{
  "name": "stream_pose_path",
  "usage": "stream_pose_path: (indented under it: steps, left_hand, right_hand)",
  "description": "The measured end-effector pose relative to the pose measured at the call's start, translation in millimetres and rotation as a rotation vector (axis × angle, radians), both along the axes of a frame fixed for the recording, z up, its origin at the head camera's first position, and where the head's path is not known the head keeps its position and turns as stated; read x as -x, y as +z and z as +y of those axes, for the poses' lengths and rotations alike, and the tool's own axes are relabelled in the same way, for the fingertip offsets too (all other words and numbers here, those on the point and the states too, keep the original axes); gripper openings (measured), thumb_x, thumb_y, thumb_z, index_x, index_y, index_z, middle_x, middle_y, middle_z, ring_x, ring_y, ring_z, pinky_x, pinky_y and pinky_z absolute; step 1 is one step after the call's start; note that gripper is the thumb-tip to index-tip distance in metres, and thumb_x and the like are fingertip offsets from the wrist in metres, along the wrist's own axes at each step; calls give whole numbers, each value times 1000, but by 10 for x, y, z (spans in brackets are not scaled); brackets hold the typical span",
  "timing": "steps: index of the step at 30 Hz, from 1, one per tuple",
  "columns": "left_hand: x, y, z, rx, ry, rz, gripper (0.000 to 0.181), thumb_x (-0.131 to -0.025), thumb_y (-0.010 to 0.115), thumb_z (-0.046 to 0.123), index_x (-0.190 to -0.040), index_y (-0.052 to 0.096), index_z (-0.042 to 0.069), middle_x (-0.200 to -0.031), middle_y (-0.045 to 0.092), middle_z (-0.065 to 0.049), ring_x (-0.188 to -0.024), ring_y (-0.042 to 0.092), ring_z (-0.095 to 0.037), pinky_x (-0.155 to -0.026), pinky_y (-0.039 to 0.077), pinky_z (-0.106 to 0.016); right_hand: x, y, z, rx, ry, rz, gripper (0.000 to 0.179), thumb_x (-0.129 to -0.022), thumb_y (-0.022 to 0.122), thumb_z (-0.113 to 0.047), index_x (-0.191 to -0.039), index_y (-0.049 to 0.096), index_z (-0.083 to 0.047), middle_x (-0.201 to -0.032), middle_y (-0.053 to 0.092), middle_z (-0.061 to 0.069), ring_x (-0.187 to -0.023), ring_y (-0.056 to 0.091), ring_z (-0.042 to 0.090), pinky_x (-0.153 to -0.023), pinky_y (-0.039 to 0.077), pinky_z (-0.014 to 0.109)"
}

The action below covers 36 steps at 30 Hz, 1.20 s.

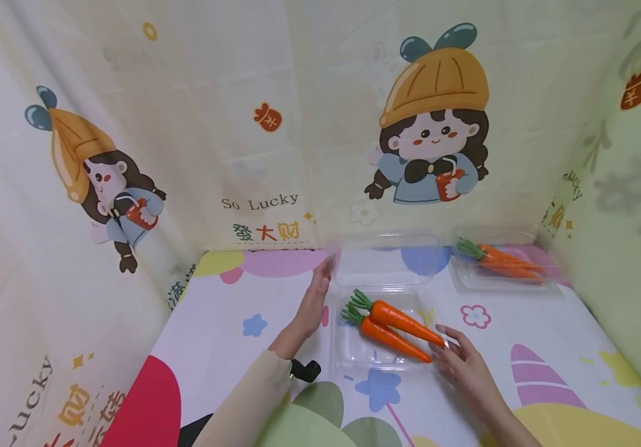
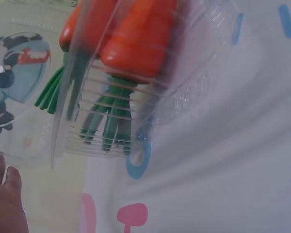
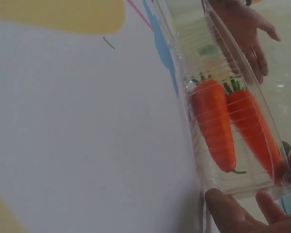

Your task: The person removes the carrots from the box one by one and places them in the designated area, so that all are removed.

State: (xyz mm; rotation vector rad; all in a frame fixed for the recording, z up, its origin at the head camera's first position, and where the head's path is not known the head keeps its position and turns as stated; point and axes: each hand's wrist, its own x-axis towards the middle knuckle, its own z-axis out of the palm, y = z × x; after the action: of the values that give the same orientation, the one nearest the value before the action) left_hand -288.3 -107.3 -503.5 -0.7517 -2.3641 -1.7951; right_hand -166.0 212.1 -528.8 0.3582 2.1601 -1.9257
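Two orange toy carrots (image 1: pixel 395 320) with green tops lie side by side in a clear plastic clamshell box (image 1: pixel 348 360). The box's transparent lid (image 1: pixel 382 267) is folded back, away from the person. My right hand (image 1: pixel 466 360) grips the right end of the box beside the carrot tips. In the right wrist view, fingers (image 3: pixel 223 208) lie outside the end wall and another digit overlaps a carrot tip. My left hand (image 1: pixel 316 298) is held upright with straight fingers, close to the lid's left edge. Only part of it shows in the left wrist view.
A second clear box (image 1: pixel 466 282) with orange carrots (image 1: pixel 505 261) stands at the back right of the table. Behind the table hangs a printed curtain (image 1: pixel 331 155), with more cloth along both sides. A black object (image 1: pixel 306 370) shows at the left wrist.
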Motion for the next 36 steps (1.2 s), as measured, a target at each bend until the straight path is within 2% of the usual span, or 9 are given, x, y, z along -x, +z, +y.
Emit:
stream_pose_path:
  steps: [3, 7, 13, 18, 25, 30, 36]
  left_hand:
    - [24, -30, 5, -23, -14, -9, 62, -110, 23, 40, -165, 19, 9, -170, 24, -15, -157, 25, -34, -126, 21, -58]
    - [44, -108, -5, -93, -36, -77, 60, -111, 20, 32, -163, 17, 2, -170, 20, -20, -158, 22, -35, -126, 22, -53]
    - [56, -229, -44, -251, -89, -197, 60, -113, 12, 29, -162, 13, -5, -170, 14, -26, -157, 17, -42, -126, 21, -52]
    - [79, -283, -64, -331, -115, -293, 63, -113, 9, 32, -161, 9, -9, -168, 9, -31, -157, 14, -45, -126, 19, -54]
    - [62, -358, -52, -350, -113, -427, 75, -112, 11, 46, -161, 4, -10, -168, 6, -32, -157, 12, -44, -128, 16, -51]
    - [28, -437, -45, -377, -104, -455, 77, -112, 12, 49, -161, 5, -10, -168, 6, -31, -157, 10, -44, -128, 12, -51]
    - [-12, -510, -40, -341, -95, -495, 73, -112, 10, 46, -161, 4, -9, -169, 5, -30, -157, 10, -44, -128, 12, -51]
  right_hand:
    - [-33, 11, -11, -1, -7, -12, 56, -107, 56, -27, -157, 35, -12, -146, 56, 18, -105, 65, 6, -87, 57, 19]
    - [-82, 7, -33, -6, -2, -18, 57, -107, 56, -26, -157, 35, -12, -152, 51, 21, -109, 64, 4, -88, 56, 18]
    - [-155, -1, -73, 2, -14, -39, 57, -105, 54, -19, -157, 34, -9, -153, 49, 24, -110, 65, 4, -87, 55, 17]
    - [-186, 16, -103, 8, -23, -45, 58, -104, 55, -17, -157, 34, -8, -151, 50, 24, -114, 65, 10, -88, 56, 19]
    - [-234, 29, -115, 21, -36, -53, 58, -103, 53, -14, -157, 33, -7, -154, 45, 27, -117, 65, 12, -89, 55, 19]
    - [-269, 40, -124, 32, -31, -54, 59, -101, 54, -14, -156, 34, -8, -154, 45, 27, -120, 65, 14, -89, 55, 19]
    - [-291, 31, -124, 33, -26, -45, 59, -101, 56, -16, -156, 35, -8, -154, 45, 27, -123, 64, 19, -92, 55, 22]
